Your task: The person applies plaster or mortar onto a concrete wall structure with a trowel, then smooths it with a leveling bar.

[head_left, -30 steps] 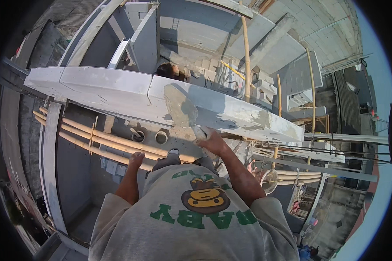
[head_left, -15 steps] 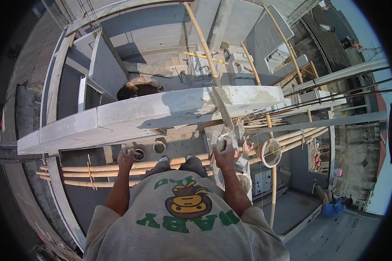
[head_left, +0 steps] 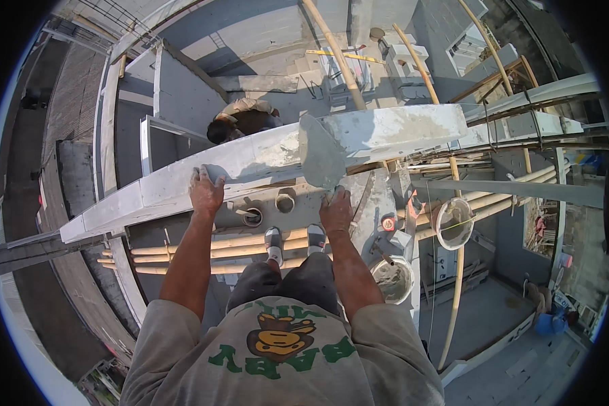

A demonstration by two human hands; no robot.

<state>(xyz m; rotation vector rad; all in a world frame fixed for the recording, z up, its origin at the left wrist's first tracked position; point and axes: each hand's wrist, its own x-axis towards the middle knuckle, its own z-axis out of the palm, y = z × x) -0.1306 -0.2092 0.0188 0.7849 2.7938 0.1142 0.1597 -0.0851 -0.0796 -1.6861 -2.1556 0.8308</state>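
Observation:
My left hand (head_left: 206, 193) has its fingers apart at the lower edge of a long beam of pale blocks (head_left: 386, 127). My right hand (head_left: 335, 213) grips a trowel, its broad grey blade (head_left: 321, 152) held flat against the beam's face, which has wet-looking mortar patches. Below and right of that hand sit a bucket with mortar (head_left: 390, 284), an orange tape measure (head_left: 388, 223) and a concrete ledge (head_left: 370, 194). My feet (head_left: 273, 243) stand on bamboo poles (head_left: 237, 250).
Another person (head_left: 240, 118) bends behind the beam, and someone (head_left: 558, 318) is low at the right. A bucket (head_left: 453, 223) stands at the right, two more (head_left: 284, 201) below the beam. Upright bamboo poles (head_left: 345, 68), a metal bar (head_left: 507, 189) and thin rebar (head_left: 534, 135) surround me.
My left hand has risen onto the beam and its fingers have spread. The trowel blade has turned from edge-on to face-on against the beam. The view has shifted.

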